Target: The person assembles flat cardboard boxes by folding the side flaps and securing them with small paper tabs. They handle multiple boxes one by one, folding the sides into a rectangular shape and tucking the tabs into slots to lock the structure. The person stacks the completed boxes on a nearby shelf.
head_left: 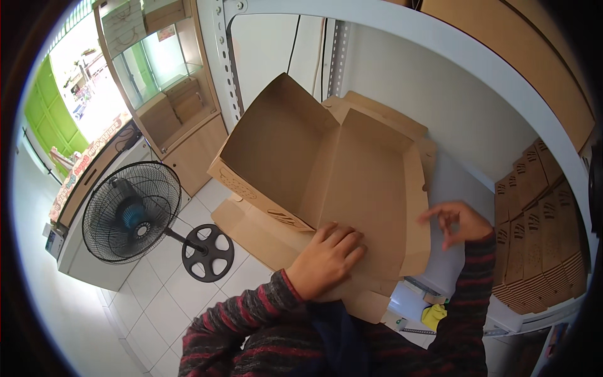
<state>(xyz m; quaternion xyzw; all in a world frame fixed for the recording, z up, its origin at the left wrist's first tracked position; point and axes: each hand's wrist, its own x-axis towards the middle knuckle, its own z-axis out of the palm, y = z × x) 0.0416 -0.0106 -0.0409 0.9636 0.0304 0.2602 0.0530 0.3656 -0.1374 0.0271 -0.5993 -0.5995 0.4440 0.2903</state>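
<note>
A brown cardboard box (370, 169) stands open in front of me, its tall lid part (270, 144) raised at the left and its shallow tray at the right. My left hand (330, 257) lies over the box's near edge, fingers bent round the cardboard. Beside the box's right wall, my right hand (457, 221) hovers with fingers apart and nothing in them. Its index fingertip is close to that wall; whether it touches, I cannot tell. More flat cardboard (251, 229) lies underneath and sticks out at the left and at the far side.
Stacks of folded brown boxes (534, 232) fill the right of the metal shelf, whose grey frame (502, 75) arches overhead. A yellow cloth (433, 316) lies near my right forearm. On the left stand a black fan (132, 212) and a glass-fronted cabinet (163, 81).
</note>
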